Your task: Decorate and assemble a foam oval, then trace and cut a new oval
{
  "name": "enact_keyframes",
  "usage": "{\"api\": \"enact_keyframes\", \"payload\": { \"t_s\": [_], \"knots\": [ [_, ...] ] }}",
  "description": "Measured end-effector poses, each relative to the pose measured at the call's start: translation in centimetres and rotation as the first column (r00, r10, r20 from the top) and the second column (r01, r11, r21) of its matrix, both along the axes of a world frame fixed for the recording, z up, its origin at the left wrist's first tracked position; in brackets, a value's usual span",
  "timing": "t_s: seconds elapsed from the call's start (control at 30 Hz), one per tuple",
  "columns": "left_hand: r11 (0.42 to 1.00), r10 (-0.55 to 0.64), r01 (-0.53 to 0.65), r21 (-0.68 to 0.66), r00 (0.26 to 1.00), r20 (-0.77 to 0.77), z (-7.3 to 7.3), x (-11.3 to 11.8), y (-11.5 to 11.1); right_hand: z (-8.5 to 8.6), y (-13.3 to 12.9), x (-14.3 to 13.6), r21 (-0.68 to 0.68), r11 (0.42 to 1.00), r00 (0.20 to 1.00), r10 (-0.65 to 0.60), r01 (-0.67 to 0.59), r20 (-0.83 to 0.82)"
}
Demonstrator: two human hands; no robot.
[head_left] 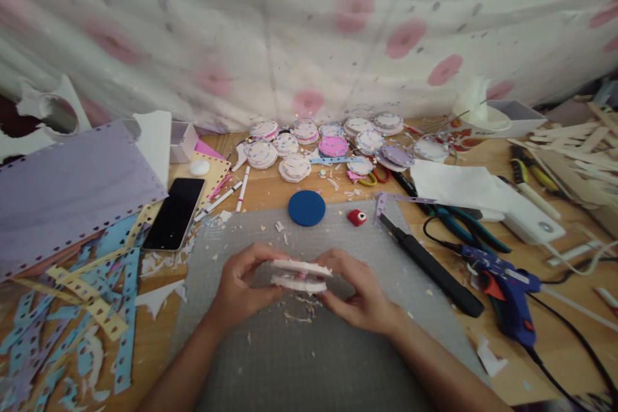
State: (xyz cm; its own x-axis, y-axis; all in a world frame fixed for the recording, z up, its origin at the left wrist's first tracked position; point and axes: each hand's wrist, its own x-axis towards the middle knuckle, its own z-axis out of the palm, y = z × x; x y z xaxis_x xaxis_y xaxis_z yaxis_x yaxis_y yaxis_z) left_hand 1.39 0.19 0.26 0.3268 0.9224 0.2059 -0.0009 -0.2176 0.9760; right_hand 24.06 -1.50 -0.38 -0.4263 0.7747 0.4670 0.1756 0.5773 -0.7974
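My left hand (241, 286) and my right hand (364, 293) pinch a white two-layer disc (294, 284) between thumbs and fingers, one hand at each side. It is tilted nearly edge-on. Its two round layers stand a little apart, with a small pinkish piece showing in the gap. Just beneath it, thin wire or string with tiny bits (306, 317) is partly hidden and blurred. Beyond my hands a flat blue disc (306, 208) lies on the grey cutting mat (270, 367). A small red object with an eye-like white spot (357, 217) rests to its right.
Several layered white, pink and purple discs (333, 146) line the back by the curtain. Right of the mat lie a black-handled knife (434, 270), a blue glue gun (506, 296) with its cord, and pliers (470, 228). A phone (174, 214) and paper strips (126, 309) are at left.
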Motion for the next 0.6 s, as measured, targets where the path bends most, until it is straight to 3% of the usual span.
{"api": "enact_keyframes", "payload": {
  "t_s": [0.3, 0.6],
  "knots": [
    [0.999, -0.018, 0.018, 0.027, 1.000, -0.004, 0.01, -0.08, 0.14, -0.01, 0.06, -0.02, 0.024, 1.000, 1.000, 0.012, -0.012, -0.005],
    [0.988, -0.041, 0.049, 0.145, 0.997, -0.058, 0.13, 0.70, -0.06, -0.10, 0.17, 0.19, 0.060, 0.998, 1.000, 0.014, -0.014, -0.001]
  ]
}}
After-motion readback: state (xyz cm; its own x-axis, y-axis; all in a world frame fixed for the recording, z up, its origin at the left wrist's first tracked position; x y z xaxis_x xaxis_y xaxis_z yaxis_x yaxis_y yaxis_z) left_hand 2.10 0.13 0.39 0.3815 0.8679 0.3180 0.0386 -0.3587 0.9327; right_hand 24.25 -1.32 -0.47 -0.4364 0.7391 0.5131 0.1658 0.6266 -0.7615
